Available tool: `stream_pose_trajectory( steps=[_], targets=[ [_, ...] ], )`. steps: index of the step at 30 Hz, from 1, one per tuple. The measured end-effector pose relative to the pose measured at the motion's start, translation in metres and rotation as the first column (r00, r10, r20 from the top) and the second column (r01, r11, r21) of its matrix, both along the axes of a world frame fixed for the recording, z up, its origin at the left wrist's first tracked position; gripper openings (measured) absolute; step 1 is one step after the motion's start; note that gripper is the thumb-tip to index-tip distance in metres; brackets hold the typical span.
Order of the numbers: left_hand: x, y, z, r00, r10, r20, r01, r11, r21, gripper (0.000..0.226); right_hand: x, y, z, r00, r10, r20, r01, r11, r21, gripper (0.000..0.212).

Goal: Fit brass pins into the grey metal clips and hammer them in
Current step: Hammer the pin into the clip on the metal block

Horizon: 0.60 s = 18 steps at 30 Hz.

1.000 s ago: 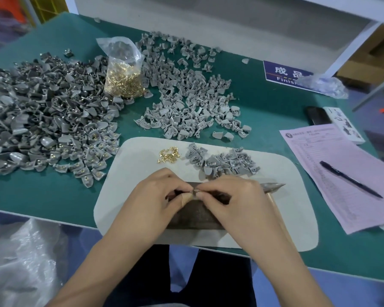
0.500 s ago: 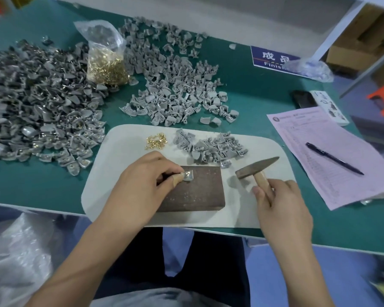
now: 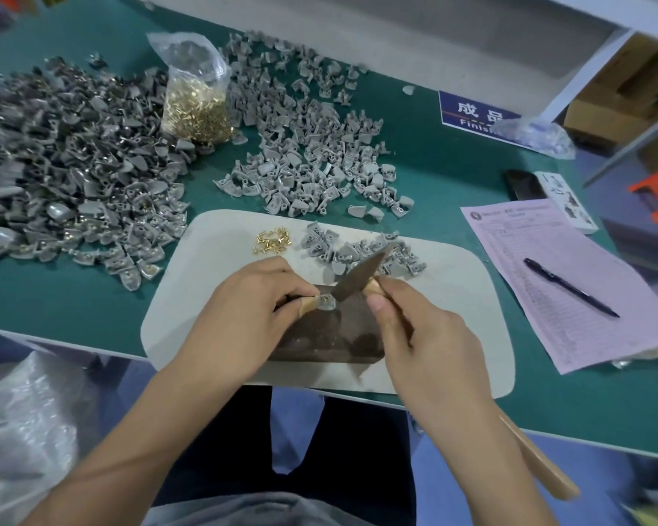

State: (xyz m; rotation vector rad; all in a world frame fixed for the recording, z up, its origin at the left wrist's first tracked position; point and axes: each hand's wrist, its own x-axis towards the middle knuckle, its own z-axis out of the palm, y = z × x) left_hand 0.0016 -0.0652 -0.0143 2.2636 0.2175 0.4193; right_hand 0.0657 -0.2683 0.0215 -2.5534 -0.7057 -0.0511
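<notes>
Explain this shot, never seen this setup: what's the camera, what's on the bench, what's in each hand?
No robot: a person's bare hands, filmed by a head-worn camera looking down. The left hand pinches a grey clip with a brass pin on a dark block. The right hand has its grip on a hammer, head at the clip. The block sits on a white mat with loose pins and clips. On the green bench: two clip heaps, a pin bag, a form and a pen.
</notes>
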Motion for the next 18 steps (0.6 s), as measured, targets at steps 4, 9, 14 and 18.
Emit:
stream_pose_trajectory(
  steps=[4,9,14,18],
  targets=[
    [0.0,0.0,0.0,1.0,-0.011,0.022,0.011,1.0,-0.024,0.007,-0.007,0.007,-0.003,0.992,-0.019,0.127,-0.001,0.988,0.152,0.035],
    [0.001,0.002,0.001,0.999,-0.034,0.025,0.034,0.999,-0.005,0.009,-0.011,0.006,-0.004,0.984,-0.023,0.175,0.004,0.994,0.108,0.033],
    [0.001,0.002,-0.001,0.999,-0.025,0.047,0.025,1.0,-0.001,0.009,-0.014,0.01,-0.001,0.983,-0.027,0.18,0.005,0.993,0.121,0.033],
    [0.001,0.001,-0.001,0.999,-0.015,0.046,0.016,1.0,-0.021,0.009,-0.013,0.009,0.0,0.962,-0.036,0.271,0.009,0.995,0.099,0.032]
  ],
)
